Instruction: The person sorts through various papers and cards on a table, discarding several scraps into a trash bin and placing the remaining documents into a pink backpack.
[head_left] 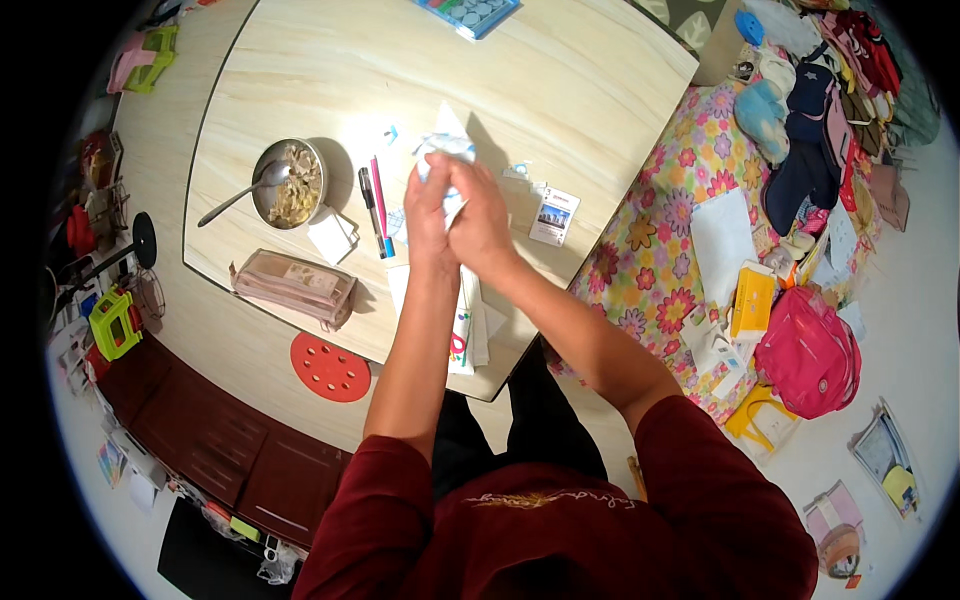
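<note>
We note both hands, left hand and right hand, closed on the crumpled paper above the table centre; it looks light, soft, tear-prone, best pinched at its edges.

Both forearms bare, dark red sleeves pushed to elbows, reaching up from lower edge over near edge of table. Left hand and right hand pressed together at mid-table, fingers curled, closed on crumpled paper. Wrists nearly touching, elbows spread apart.
</note>
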